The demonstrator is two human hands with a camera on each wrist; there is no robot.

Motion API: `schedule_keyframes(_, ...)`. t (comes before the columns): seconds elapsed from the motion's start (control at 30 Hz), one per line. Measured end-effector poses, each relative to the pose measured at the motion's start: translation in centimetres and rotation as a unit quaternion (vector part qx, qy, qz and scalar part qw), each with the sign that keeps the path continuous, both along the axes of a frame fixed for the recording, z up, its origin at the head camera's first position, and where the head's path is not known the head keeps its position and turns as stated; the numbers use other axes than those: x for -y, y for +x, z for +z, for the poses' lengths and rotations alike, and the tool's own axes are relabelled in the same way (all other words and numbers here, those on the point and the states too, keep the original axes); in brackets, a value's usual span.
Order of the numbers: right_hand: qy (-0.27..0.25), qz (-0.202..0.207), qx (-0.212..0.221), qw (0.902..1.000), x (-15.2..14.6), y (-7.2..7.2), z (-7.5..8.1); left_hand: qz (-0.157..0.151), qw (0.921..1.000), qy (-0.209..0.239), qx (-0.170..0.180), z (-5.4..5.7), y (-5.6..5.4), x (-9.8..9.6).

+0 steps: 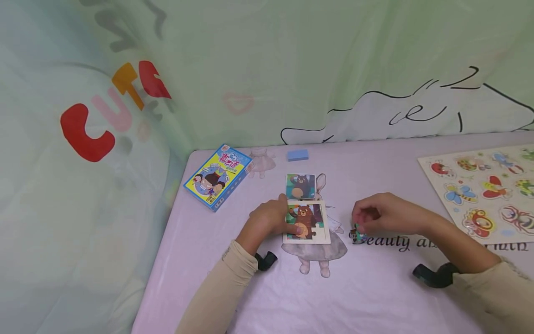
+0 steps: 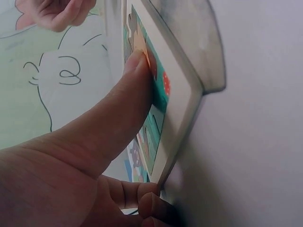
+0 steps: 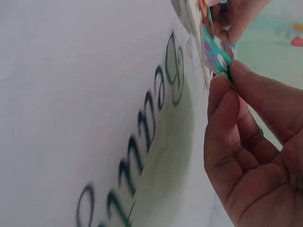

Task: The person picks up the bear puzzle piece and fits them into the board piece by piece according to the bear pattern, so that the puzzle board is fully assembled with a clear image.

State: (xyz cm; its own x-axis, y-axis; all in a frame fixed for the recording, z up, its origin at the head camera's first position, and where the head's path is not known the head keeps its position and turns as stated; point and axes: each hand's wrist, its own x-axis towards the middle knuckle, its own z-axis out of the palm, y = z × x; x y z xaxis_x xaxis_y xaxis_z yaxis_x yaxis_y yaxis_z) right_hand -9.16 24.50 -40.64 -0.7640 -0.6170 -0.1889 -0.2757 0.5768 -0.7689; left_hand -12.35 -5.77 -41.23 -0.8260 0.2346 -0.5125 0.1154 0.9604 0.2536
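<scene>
A small bear jigsaw puzzle (image 1: pixel 307 215) in a pale wooden tray lies on the table, with a bare gap at its lower right. My left hand (image 1: pixel 267 219) holds the tray's left side. In the left wrist view the thumb (image 2: pixel 125 90) presses on the bear picture, while the fingers curl at the tray's edge. To the right of the tray, my right hand (image 1: pixel 388 214) pinches a puzzle piece (image 3: pixel 218 56) between thumb and fingertips. The piece shows teal with purple and white marks. Just behind the tray lies a bear picture card (image 1: pixel 300 186).
A blue and yellow box (image 1: pixel 218 177) sits at the back left, and a small blue block (image 1: pixel 298 155) near the back edge. On the right lies a large insect puzzle board (image 1: pixel 435 172). Printed curtains (image 1: pixel 258 55) hang close behind the table and on its left.
</scene>
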Motion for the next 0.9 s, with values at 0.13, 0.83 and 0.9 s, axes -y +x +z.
schedule_keyframes(0.13, -0.003, 0.004, 0.012, 0.9999, 1.2, -0.3, 0.1, -0.003, 1.0, 0.0, 0.002, 0.1, 0.0, 0.0)
schedule_keyframes(0.83, -0.016, -0.046, 0.019, 0.9986, 6.6, -1.0, -0.9, -0.002, 1.0, -0.001, 0.008, -0.1, 0.0, 0.1)
schedule_keyframes(0.9, -0.015, -0.055, 0.016, 0.9982, 7.0, -1.0, -0.8, -0.004, 1.0, -0.001, 0.005, 0.0, 0.0, 0.1)
